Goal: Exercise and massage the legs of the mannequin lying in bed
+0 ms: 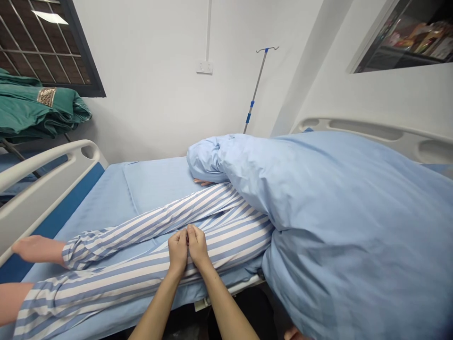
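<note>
A person lies on a hospital bed in blue-and-white striped pyjama trousers [141, 255], their upper body covered by a light blue quilt [336, 212]. My left hand [178, 252] and my right hand [197, 248] rest side by side on the near striped leg, around the knee or thigh. Both hands have the fingers curled down and pressed into the cloth, thumbs touching. The person's bare feet [35, 249] point toward the footboard at the left. One of their hands [202, 182] peeks out from under the quilt.
The bed has a light blue sheet [148, 184], a white footboard [42, 189] at left and a white headboard [371, 132] at right. An IV pole [255, 89] stands by the far wall. Folded green cloth [35, 111] lies beneath a barred window at upper left.
</note>
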`<state>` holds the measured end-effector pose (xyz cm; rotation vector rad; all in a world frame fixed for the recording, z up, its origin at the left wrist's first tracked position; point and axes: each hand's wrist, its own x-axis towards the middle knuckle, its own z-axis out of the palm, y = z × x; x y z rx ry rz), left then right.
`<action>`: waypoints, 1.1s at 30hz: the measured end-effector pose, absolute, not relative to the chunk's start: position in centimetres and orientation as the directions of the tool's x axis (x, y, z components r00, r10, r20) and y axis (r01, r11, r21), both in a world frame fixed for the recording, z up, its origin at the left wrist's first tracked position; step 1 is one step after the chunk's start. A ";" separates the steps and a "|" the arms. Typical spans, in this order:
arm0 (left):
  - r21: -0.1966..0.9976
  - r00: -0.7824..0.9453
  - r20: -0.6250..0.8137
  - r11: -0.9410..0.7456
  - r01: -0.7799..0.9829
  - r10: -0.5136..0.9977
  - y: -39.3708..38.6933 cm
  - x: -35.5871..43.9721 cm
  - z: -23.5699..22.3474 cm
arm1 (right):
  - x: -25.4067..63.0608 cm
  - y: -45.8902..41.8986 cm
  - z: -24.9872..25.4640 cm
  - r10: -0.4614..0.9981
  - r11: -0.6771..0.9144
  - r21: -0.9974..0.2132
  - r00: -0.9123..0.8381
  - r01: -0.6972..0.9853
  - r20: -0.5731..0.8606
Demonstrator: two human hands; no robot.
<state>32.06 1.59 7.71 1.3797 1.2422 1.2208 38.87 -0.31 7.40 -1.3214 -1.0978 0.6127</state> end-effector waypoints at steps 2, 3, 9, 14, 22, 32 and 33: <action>0.985 -0.009 0.103 -0.101 0.139 0.995 1.3 32.4 7.4 | 38.9 -0.3 7.4 0.862 0.210 -0.953 0.419 0.220 0.287; 0.983 -0.013 0.109 -0.106 0.149 0.994 1.2 32.5 7.3 | 38.9 -0.3 7.5 0.861 0.210 -0.952 0.419 0.224 0.289; 0.972 0.037 0.160 -0.164 0.168 0.986 1.0 32.3 7.1 | 40.0 -0.6 9.3 0.860 0.180 -0.897 0.378 0.404 0.343; 0.968 0.036 0.167 -0.171 0.184 0.985 0.9 32.2 7.3 | 41.0 -1.4 9.2 0.866 0.172 -0.856 0.340 0.487 0.368; 0.976 0.034 0.171 -0.174 0.128 0.985 0.7 34.5 9.0 | 41.7 -1.4 7.8 0.845 0.203 -0.906 0.402 0.371 0.354; 0.970 0.031 0.152 -0.155 0.190 0.988 0.7 35.4 8.0 | 42.2 -1.6 9.1 0.836 0.156 -0.853 0.393 0.499 0.383; 0.968 0.040 0.149 -0.154 0.196 0.988 0.6 35.4 7.9 | 42.5 -1.6 9.2 0.839 0.150 -0.829 0.374 0.539 0.395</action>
